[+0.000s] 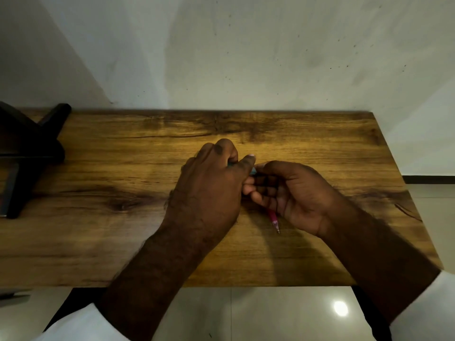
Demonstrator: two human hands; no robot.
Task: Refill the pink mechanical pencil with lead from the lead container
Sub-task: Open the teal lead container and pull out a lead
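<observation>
- A wooden table (98,242) fills the middle of the view. Its top is a warm brown board with long streaky grain, dark knots and a thin crack line near the far edge.
- The far edge of the table meets a pale, matt wall (246,57) that is dotted with small dark specks and faint smudges.
- Below the near edge lies a floor (270,313) of glossy pale tiles, with a round bright reflection (340,308) on it.
- A dark angular stand (29,148) with flat black bars sits on the table at the far left, well apart from the hands.
- The left hand (209,190) is over the middle of the table with its back upward. Its fingers are curled and grip the lead container (253,171).
- Only small blue-green slivers of the container show, beside the thumb and between the fingers.
- The right hand (295,195) touches the left, its fingers folded round the pink mechanical pencil (273,219).
- The pencil is mostly hidden in that hand. Its translucent pink lower barrel and thin metal tip stick out below the fingers, slanting toward the near edge just above the wood.
- A white left sleeve (81,326) and a white right sleeve (428,313) show at the bottom corners.
</observation>
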